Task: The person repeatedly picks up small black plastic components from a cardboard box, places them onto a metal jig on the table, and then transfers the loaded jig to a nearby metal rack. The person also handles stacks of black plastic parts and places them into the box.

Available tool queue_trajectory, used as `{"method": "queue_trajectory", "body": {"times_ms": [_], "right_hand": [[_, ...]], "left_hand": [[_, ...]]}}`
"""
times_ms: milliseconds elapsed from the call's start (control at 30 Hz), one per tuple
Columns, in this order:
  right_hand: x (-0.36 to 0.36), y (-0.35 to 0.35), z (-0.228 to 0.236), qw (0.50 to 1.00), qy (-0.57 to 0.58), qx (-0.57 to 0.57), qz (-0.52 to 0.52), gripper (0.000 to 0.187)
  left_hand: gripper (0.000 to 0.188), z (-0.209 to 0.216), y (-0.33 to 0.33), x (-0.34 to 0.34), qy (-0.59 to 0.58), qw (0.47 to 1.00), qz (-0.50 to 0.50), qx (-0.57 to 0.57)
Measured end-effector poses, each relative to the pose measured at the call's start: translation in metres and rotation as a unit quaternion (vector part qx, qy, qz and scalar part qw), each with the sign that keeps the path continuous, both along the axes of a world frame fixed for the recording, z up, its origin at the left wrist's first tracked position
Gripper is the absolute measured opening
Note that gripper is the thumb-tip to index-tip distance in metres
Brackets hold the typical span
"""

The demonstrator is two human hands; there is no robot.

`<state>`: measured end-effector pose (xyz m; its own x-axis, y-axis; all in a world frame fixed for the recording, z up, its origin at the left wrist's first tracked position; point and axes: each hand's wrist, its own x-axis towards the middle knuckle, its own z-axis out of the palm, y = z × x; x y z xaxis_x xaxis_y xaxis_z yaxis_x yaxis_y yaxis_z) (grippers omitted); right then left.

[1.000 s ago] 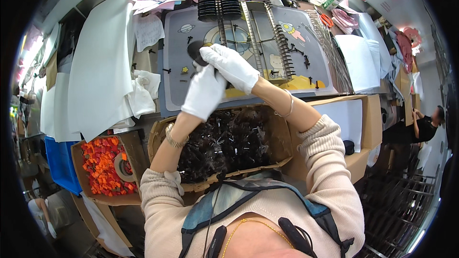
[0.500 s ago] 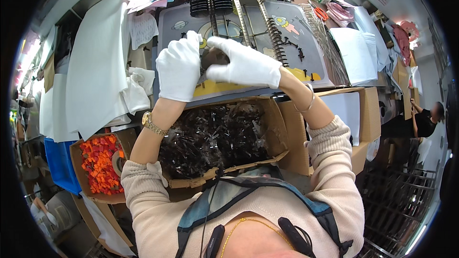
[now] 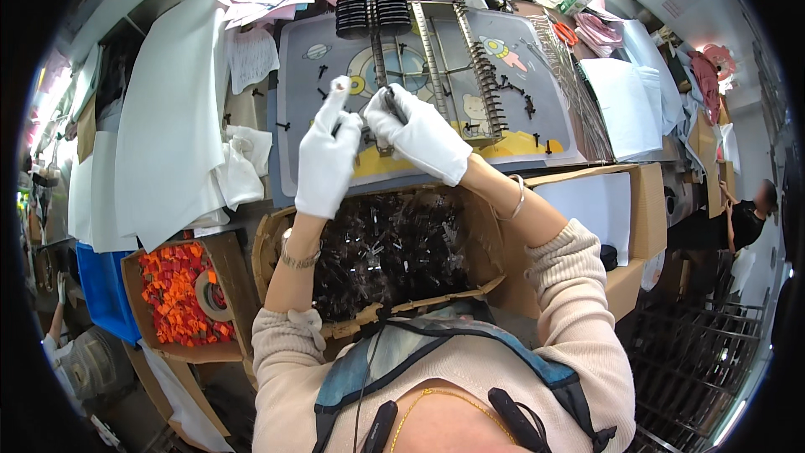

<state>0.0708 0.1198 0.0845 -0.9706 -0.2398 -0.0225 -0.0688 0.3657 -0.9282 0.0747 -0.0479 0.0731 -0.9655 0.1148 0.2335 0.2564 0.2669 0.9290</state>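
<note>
My left hand [image 3: 325, 164], in a white glove, is over the near left part of the patterned mat [image 3: 298, 46]. Its index finger points away from me, the others curl in, and a dark bit shows beside the thumb; what it is I cannot make out. My right hand [image 3: 428, 138], gloved too, pinches a small black piece [image 3: 391, 104] at the near end of a metal rail [image 3: 376, 50]. Stacked black oval pieces [image 3: 352, 17] sit on the far end of that rail. To the right, a second rail [image 3: 480, 75] bears a row of small dark pieces.
Below my hands is a cardboard box [image 3: 495, 256] of small dark clear-looking parts. At left, another box [image 3: 239, 277] holds orange and red pieces plus a tape roll [image 3: 211, 295]. Small black pieces [image 3: 528, 105] lie on the mat. Orange-handled scissors [image 3: 565, 32] lie far right; a person [image 3: 746, 218] is beyond.
My hands have come nearer and apart. The left has turned, its index finger now stretched out; the right has swung to the rail with a black piece in view.
</note>
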Motion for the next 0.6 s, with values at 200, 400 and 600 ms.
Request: {"method": "queue_trajectory", "body": {"times_ms": [200, 400, 600], "right_hand": [[-0.005, 0.009, 0.013, 0.962, 0.137, 0.201, 0.124, 0.021], [-0.006, 0.012, 0.026, 0.950, -0.059, 0.246, 0.183, 0.032], [0.014, 0.012, -0.005, 0.974, -0.146, 0.048, 0.167, 0.042]], "left_hand": [[0.016, 0.011, -0.003, -0.015, 0.444, 0.727, 0.023, -0.523], [0.020, 0.007, -0.008, -0.033, 0.408, 0.820, -0.195, -0.351], [0.020, -0.005, -0.002, -0.012, 0.335, 0.897, -0.205, -0.206]]}}
